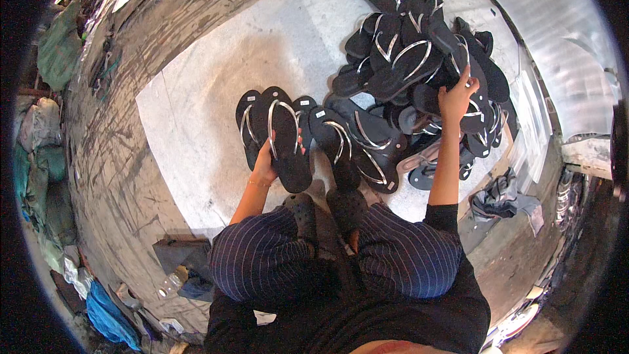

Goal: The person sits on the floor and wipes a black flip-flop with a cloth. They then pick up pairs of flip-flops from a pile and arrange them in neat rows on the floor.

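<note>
My left hand point(265, 165) is closed round the middle of a black flip-flop point(286, 124) with a silver strap. Its thumb lies on top near the strap, and the fingertips show past the far edge. Just left of it is another black flip-flop point(247, 124). Over at the right, my right hand point(457, 98) grips a black flip-flop point(473, 75) on the pile, with one finger stretched along the silver strap; part of the grip is hidden. Several more lie between my hands, among them a flip-flop point(327, 132) with a small white sticker.
A heap of black flip-flops point(406, 69) covers the far right of a pale sheet point(196, 105) on the floor. Dark clogs point(300, 213) are on my feet, close to the nearest flip-flops. Crumpled grey cloth point(501, 198) lies right, a dark box point(180, 254) lower left.
</note>
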Demonstrator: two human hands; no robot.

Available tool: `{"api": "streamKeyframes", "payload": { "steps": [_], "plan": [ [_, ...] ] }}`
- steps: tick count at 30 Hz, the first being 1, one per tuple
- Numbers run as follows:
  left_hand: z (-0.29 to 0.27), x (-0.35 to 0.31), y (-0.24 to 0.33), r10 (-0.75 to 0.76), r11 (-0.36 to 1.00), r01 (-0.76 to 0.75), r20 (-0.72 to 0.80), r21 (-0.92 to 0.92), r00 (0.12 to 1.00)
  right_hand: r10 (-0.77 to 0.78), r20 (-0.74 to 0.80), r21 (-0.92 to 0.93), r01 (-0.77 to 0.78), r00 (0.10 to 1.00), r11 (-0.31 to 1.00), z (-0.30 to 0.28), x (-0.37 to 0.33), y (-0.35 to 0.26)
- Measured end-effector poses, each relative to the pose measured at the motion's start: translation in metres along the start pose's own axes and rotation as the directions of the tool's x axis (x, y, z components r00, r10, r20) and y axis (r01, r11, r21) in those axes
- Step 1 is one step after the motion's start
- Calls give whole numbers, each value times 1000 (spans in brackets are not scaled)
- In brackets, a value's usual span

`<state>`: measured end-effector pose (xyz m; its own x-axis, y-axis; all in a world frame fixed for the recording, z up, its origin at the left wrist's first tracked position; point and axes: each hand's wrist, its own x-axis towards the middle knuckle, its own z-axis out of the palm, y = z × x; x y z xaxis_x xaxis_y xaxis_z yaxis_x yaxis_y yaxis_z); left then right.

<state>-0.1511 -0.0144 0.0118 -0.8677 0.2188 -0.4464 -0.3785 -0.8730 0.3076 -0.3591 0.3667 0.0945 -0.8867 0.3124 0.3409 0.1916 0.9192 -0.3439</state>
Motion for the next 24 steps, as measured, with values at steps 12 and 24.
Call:
{"api": "streamKeyframes", "payload": {
  "steps": [12, 24],
  "plan": [
    [11, 11, 8, 19, 987, -3, -94, 161, 995, -288, -155, 477, 327, 945, 816, -7, -46, -42],
    [-22, -28, 33, 212, 912, -79, -299, 403, 930, -691, 245, 618, 440, 680, 652, 18, -73, -71]
  ]
}}
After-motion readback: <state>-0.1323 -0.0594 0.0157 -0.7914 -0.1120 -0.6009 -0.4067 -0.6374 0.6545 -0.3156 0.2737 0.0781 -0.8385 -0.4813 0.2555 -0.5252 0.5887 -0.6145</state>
